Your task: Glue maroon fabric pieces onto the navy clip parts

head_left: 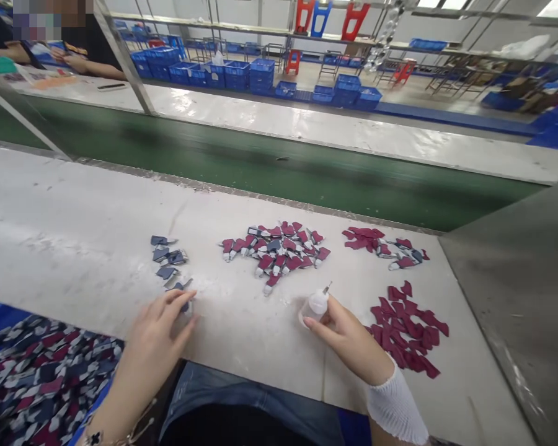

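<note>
Left hand (160, 326) curled over small navy piece (179, 286) at near end of navy row, grip unclear. Right hand (346, 331) closed around plastic squeeze bottle (315, 306), near edge of white table (74, 217), maroon pieces (402, 328) just right.

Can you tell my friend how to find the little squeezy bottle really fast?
Start at the long green conveyor belt, then look down to the white table in front of it. Near the table's front edge, the person's right hand holds a small see-through plastic bottle with a thin metal tip. It is the only bottle on that table, and it looks round beside the flat dark red pieces.
</note>
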Tool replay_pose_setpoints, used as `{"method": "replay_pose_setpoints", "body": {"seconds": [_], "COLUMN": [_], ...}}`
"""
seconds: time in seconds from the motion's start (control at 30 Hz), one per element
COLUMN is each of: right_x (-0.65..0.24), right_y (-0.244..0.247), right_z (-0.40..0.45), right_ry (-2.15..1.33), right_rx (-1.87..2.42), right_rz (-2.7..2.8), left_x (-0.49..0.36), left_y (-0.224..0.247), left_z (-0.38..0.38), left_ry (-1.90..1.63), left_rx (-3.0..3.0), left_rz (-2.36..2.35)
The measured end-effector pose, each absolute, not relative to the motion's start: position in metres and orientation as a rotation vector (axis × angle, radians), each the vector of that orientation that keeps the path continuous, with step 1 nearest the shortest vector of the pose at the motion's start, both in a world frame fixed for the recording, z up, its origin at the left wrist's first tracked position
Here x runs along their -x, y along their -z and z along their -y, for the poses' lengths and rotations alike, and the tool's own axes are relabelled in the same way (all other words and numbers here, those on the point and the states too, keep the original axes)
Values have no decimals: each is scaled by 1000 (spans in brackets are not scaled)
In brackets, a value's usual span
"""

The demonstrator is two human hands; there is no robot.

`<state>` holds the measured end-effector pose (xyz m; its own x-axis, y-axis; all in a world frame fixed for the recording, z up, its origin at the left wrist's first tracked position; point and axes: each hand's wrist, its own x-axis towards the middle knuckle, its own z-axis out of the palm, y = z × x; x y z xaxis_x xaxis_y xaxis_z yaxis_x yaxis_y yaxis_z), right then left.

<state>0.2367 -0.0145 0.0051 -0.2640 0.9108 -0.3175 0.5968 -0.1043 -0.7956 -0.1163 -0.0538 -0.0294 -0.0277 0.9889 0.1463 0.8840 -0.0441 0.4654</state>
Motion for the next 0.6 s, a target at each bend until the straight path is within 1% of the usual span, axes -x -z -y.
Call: {"method": "replay_pose_setpoints", "body": {"seconds": [0.1,0.2,0.27,0.4,0.6], "right_x": [-242,-251,-261,-282,-285], "right_y": [-11,-14,-16,-21,-22], "right_z": [30,41,46,48,44], "right_ry": [-1386,-1425,-1393,-1345,-1567], "right_rx": [1618,1562,1547,1406,1133], "right_rz": [1651,1387,1337,1351,1334], "left_x": [126,110,91,59,25], "left_y": [45,52,51,46,19], "left_z": [53,57,57,53,45], "left_ry": [-578,-603,-599,-730,-940], "left_rx": [-2109,-2109,-2079,-1939,-1534], "left_rz": [-2059,-1826,-1642,-1552,-1272]}}
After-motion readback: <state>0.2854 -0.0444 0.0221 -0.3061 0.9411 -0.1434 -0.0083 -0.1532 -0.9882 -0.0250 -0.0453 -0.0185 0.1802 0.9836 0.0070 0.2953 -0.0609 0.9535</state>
